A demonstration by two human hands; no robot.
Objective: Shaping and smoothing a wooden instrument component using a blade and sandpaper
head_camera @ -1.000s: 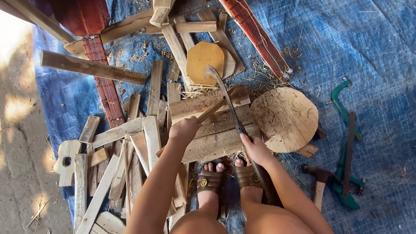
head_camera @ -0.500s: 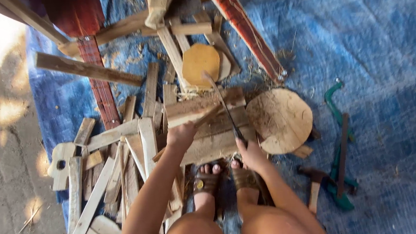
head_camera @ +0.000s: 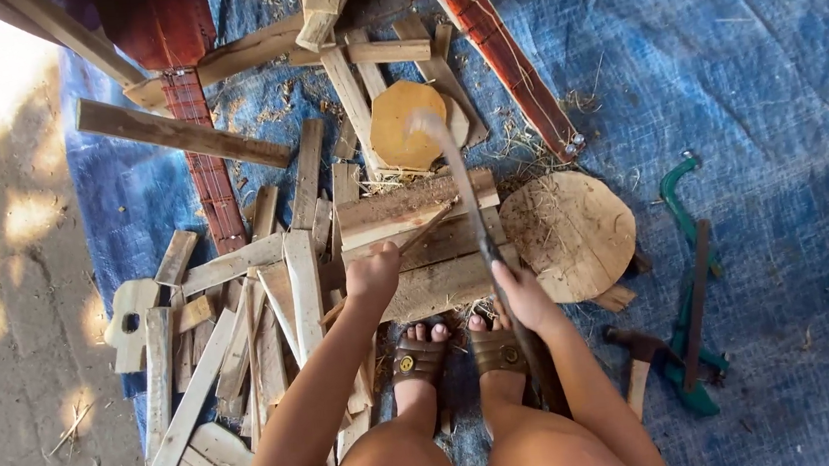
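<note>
Planks [head_camera: 419,233] stacked crosswise lie at the centre of the blue tarp [head_camera: 750,74], just above the person's sandalled feet [head_camera: 455,354]. Largest around them is the tarp itself, spread over the ground and running off to 3 o'clock. A scatter of wood offcuts [head_camera: 233,329] fans out toward 8 o'clock of the stack. A long red carved strip [head_camera: 499,56] slants at 1 o'clock, and a round wooden disc [head_camera: 570,234] sits touching the stack's end at 3 o'clock. A smaller, paler disc [head_camera: 405,124] lies at 12 o'clock. A green hand tool [head_camera: 689,289] and a hammer [head_camera: 635,359] rest well apart at 4 o'clock.

Both forearms reach forward from the knees. The left hand [head_camera: 373,277] rests at the stack's near left edge, fingers closed around a thin wooden stick [head_camera: 424,232] that slants up across the planks. The right hand [head_camera: 520,294] is at the near right edge, fingers clamped on the handle of a long blade [head_camera: 460,179]; the blade rises toward 12 o'clock over the planks, its tip blurred above the small disc.
</note>
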